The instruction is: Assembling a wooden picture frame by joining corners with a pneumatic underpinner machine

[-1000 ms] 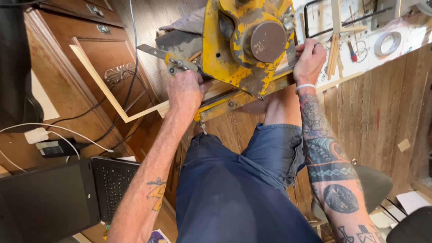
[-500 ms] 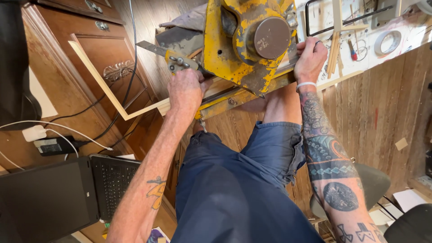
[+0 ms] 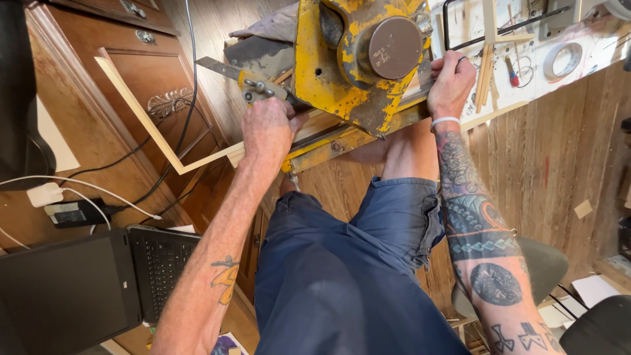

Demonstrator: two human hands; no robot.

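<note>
A worn yellow metal machine (image 3: pixel 335 72) with a round grey cap (image 3: pixel 393 47) stands in front of me at the top of the head view. My left hand (image 3: pixel 268 128) is closed around a lever or clamp part at the machine's left side, beside a pale wooden frame (image 3: pixel 141 115) that sticks out to the left. My right hand (image 3: pixel 449 82) grips the machine's right edge, fingers curled over it. My legs in blue shorts (image 3: pixel 355 263) fill the lower middle.
A dark wooden cabinet (image 3: pixel 98 79) with cables stands at left. An open black laptop (image 3: pixel 85 289) and a white charger (image 3: pixel 45 194) lie lower left. A white bench (image 3: pixel 559 52) with a tape roll and tools is top right. A grey stool seat (image 3: pixel 545 263) sits below right.
The view has shifted slightly and both hands have stayed on the machine. My left hand has moved a little lower along the machine's left side.
</note>
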